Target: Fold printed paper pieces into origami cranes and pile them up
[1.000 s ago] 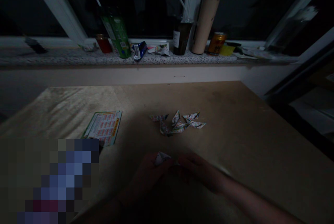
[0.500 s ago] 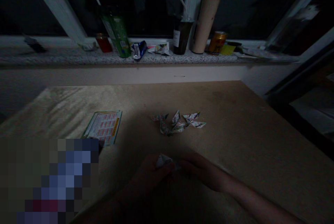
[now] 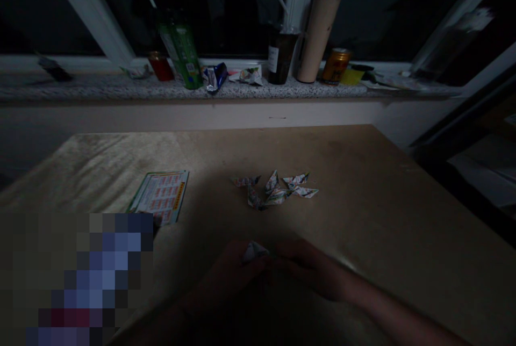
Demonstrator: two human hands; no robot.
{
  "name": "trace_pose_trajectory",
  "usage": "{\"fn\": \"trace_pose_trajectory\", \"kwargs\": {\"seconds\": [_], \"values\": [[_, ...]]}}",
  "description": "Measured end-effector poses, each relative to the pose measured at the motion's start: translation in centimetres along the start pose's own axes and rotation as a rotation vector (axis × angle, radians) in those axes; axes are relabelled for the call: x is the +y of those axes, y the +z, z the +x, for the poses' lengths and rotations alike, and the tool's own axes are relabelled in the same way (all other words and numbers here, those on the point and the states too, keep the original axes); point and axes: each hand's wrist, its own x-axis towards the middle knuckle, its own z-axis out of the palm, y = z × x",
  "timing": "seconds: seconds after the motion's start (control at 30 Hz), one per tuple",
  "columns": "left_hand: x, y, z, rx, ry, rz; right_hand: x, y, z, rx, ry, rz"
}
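Note:
The scene is dim. My left hand and my right hand meet low over the wooden table, fingers pinched together on a small folded printed paper piece held between them. Only its pale top shows above my fingers. Beyond my hands, near the table's middle, lies a small heap of several similar folded paper pieces. A printed sheet with a green border lies flat to the left of the heap.
A speckled stone windowsill runs across the back with a green bottle, a red can, crumpled wrappers, a dark cup with a straw, a tall beige tube and an orange can. The table's edge falls away at right.
My hands stay in the same place; the paper piece between my fingers has been turned and pressed lower, so less of it shows. The heap and the sheet have not moved.

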Motion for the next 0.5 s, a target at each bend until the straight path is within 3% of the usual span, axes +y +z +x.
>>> {"fn": "trace_pose_trajectory", "kwargs": {"seconds": [0.27, 0.5], "values": [[-0.49, -0.01, 0.18, 0.006, -0.03, 0.025, 0.47, 0.22, 0.01, -0.041, 0.126, 0.133], [-0.31, 0.01, -0.2, 0.039, -0.057, 0.006, 0.7, 0.22, 0.35, -0.062, 0.13, 0.382]]}}
